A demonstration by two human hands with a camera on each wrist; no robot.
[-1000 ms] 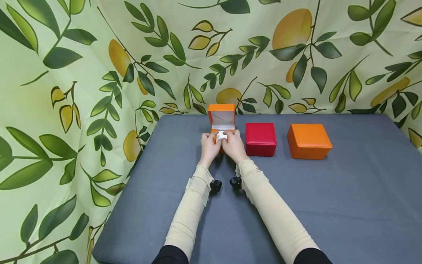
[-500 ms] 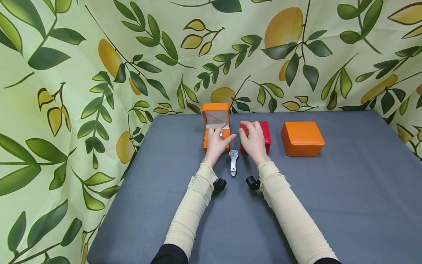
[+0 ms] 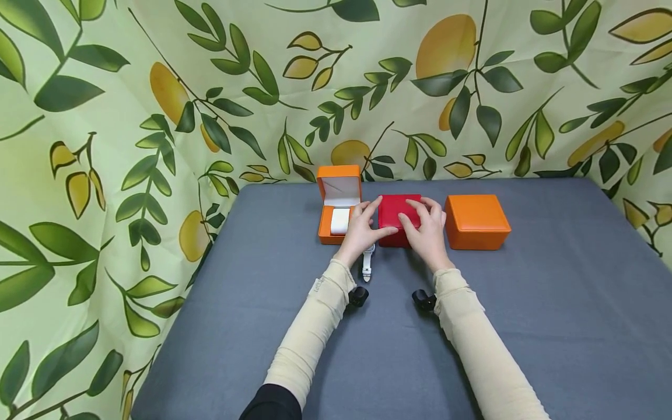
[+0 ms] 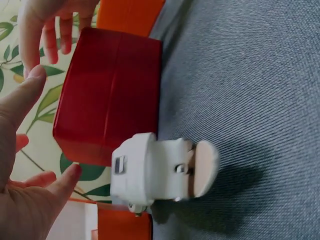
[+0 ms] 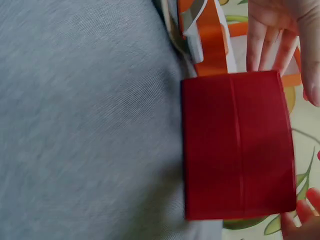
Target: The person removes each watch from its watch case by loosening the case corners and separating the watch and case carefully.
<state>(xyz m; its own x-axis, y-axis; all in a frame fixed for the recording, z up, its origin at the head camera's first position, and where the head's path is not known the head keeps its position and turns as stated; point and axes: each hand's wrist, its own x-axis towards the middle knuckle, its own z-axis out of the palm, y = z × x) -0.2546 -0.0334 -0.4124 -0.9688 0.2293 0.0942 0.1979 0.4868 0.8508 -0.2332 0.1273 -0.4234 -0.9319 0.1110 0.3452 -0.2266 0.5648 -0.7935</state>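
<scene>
A closed red box (image 3: 392, 210) stands on the grey-blue surface between both hands. My left hand (image 3: 360, 234) is at its left side, thumb and fingers spread apart. At the right side is my right hand (image 3: 431, 238), its thumb and fingertips over the lid; whether either hand touches the box I cannot tell. A white-strapped wristwatch (image 4: 162, 167) lies in front of the red box, its dial partly behind the left hand in the head view. To the left stands an orange box (image 3: 328, 240) with its lid up and a white cushion (image 3: 340, 221) inside.
A second orange box (image 3: 478, 217), closed, stands right of the red one, close to the right hand. Behind the padded table (image 3: 551, 291) hangs a leaf-patterned cloth (image 3: 252, 87). Small black wrist cameras (image 3: 359, 296) jut inward from the sleeves.
Both hands have left the open orange box and moved right to the red box, their fingers spreading. The watch, first hidden under the hands, came into view on the table.
</scene>
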